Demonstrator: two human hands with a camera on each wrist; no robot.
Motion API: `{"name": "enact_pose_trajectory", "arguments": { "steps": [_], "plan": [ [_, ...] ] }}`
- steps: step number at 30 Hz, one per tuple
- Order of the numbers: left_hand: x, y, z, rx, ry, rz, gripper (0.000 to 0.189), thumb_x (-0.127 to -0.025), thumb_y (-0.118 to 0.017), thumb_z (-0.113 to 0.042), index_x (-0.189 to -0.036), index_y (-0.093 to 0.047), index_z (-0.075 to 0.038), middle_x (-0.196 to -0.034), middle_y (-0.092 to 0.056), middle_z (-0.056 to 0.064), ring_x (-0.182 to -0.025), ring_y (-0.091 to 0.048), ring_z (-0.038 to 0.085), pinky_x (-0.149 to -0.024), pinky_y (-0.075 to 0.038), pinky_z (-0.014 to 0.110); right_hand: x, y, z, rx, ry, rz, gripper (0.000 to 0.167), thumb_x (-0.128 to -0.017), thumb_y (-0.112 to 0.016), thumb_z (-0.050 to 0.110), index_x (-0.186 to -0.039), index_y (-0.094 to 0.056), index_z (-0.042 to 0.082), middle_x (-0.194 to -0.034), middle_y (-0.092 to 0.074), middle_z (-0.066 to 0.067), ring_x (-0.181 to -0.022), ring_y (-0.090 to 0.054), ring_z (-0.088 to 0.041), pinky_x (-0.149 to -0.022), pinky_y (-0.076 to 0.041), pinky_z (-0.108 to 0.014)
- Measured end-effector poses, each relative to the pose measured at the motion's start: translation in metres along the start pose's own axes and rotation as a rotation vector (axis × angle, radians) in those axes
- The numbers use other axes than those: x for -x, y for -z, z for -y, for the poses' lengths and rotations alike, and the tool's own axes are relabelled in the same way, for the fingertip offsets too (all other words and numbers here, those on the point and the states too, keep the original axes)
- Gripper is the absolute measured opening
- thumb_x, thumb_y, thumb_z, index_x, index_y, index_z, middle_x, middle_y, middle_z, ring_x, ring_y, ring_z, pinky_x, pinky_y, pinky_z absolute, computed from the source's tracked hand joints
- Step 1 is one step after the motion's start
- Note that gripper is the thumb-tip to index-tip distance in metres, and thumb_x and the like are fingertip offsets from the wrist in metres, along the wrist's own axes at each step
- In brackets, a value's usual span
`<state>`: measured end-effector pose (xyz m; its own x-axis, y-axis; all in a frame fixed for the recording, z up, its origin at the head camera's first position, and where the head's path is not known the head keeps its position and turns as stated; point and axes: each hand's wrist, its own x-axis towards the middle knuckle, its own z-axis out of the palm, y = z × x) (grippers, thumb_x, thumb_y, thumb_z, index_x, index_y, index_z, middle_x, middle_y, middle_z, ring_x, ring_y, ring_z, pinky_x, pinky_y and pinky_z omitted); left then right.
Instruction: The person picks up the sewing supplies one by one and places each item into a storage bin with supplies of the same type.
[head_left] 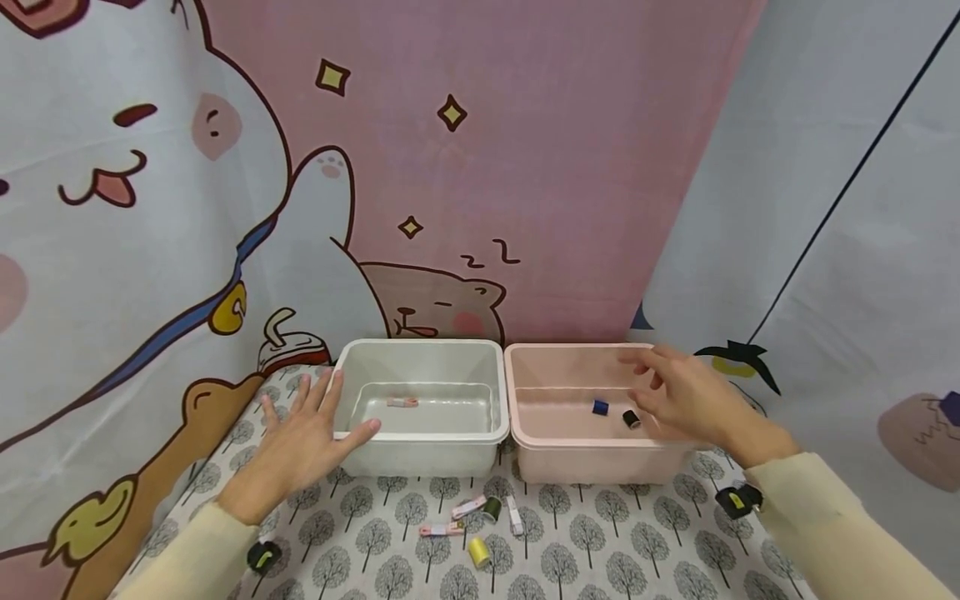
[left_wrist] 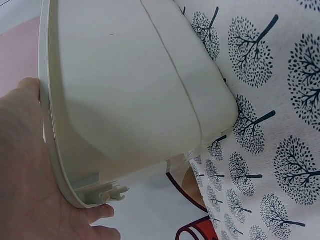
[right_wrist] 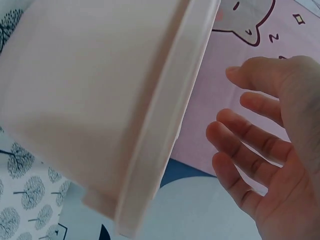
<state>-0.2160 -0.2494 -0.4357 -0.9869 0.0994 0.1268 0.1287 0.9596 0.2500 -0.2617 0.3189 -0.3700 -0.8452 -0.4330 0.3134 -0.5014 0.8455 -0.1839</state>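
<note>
My left hand [head_left: 298, 446] is spread at the left end of the white bin [head_left: 420, 457], over its rim, with straight fingers and nothing in its grasp. In the left wrist view the hand [left_wrist: 37, 170] overlaps the bin's rim; whether it touches is unclear. Above the right end of the pink bin [head_left: 592, 461] hovers my right hand [head_left: 686, 400], fingers loosely bent and empty. Inside the pink bin lie a blue thread spool [head_left: 600, 407] and a black thread spool [head_left: 632, 419]. A small pale pink strip-like item [head_left: 402, 402] lies in the white bin.
On the tree-print cloth [head_left: 592, 533] before the bins lie a green thread spool [head_left: 491, 509], a yellow thread spool [head_left: 478, 552], two pinkish strip-like items [head_left: 442, 529] and a white one [head_left: 514, 515]. A cartoon-printed curtain [head_left: 570, 167] hangs behind.
</note>
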Motion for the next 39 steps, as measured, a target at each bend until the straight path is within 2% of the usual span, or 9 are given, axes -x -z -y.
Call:
{"name": "enact_pose_trajectory", "arguments": {
  "steps": [6,12,18,25,31,36,39],
  "plan": [
    [0.001,-0.001,0.001,-0.007,-0.002,0.000,0.120,-0.109,-0.044,-0.091,-0.187,-0.016,-0.005,-0.196,-0.011,0.024,-0.179,-0.009,0.061,-0.125,0.013,0.100,0.009,-0.008,0.009,-0.022,0.020,-0.063,0.045,-0.103,-0.087,0.016,-0.147,-0.077,0.016,-0.125,-0.083,-0.008,-0.091,-0.074,-0.012,-0.062,-0.056,-0.024],
    [0.000,-0.001,-0.001,-0.011,0.000,-0.001,0.119,-0.109,-0.043,-0.090,-0.187,-0.016,-0.005,-0.195,-0.010,0.025,-0.180,-0.008,0.060,-0.126,0.012,0.099,0.015,-0.013,0.015,-0.018,0.012,-0.086,0.036,-0.108,-0.084,0.023,-0.144,-0.079,0.018,-0.126,-0.082,-0.006,-0.088,-0.074,-0.011,-0.056,-0.053,-0.022],
    [-0.001,-0.001,-0.002,-0.012,-0.001,0.001,0.118,-0.109,-0.044,-0.090,-0.187,-0.017,-0.004,-0.195,-0.011,0.025,-0.179,-0.009,0.061,-0.126,0.012,0.100,0.023,-0.018,0.020,0.009,0.073,-0.153,0.036,-0.102,-0.089,0.017,-0.138,-0.081,0.015,-0.115,-0.079,-0.003,-0.084,-0.074,-0.011,-0.058,-0.054,-0.022],
    [-0.002,0.001,-0.001,-0.013,0.002,0.006,0.119,-0.109,-0.044,-0.090,-0.187,-0.016,-0.004,-0.196,-0.010,0.025,-0.179,-0.008,0.061,-0.126,0.011,0.101,0.030,-0.027,0.032,-0.010,0.161,-0.260,0.040,-0.091,-0.096,0.007,-0.129,-0.083,0.014,-0.113,-0.078,-0.002,-0.081,-0.073,-0.010,-0.056,-0.051,-0.021],
    [-0.004,0.003,-0.002,-0.009,0.003,0.013,0.119,-0.109,-0.043,-0.090,-0.187,-0.016,-0.004,-0.196,-0.009,0.024,-0.179,-0.007,0.061,-0.126,0.013,0.100,0.035,-0.029,0.045,-0.038,0.187,-0.302,0.049,-0.088,-0.099,0.008,-0.133,-0.084,0.020,-0.114,-0.079,0.002,-0.087,-0.070,-0.007,-0.067,-0.061,-0.027],
    [-0.002,0.003,-0.002,0.000,0.007,0.024,0.120,-0.109,-0.043,-0.090,-0.187,-0.014,-0.004,-0.196,-0.008,0.024,-0.179,-0.006,0.061,-0.126,0.016,0.098,0.039,-0.035,0.052,-0.104,0.277,-0.349,0.050,-0.083,-0.099,0.001,-0.129,-0.084,0.015,-0.116,-0.082,0.003,-0.087,-0.070,-0.012,-0.070,-0.061,-0.020],
    [-0.001,0.003,-0.003,0.004,0.009,0.029,0.119,-0.109,-0.043,-0.090,-0.187,-0.014,-0.004,-0.196,-0.009,0.024,-0.179,-0.006,0.061,-0.126,0.016,0.098,0.044,-0.038,0.056,-0.129,0.288,-0.358,0.048,-0.083,-0.098,0.000,-0.126,-0.084,0.014,-0.121,-0.082,0.002,-0.084,-0.071,-0.011,-0.070,-0.058,-0.014]
  ]
}}
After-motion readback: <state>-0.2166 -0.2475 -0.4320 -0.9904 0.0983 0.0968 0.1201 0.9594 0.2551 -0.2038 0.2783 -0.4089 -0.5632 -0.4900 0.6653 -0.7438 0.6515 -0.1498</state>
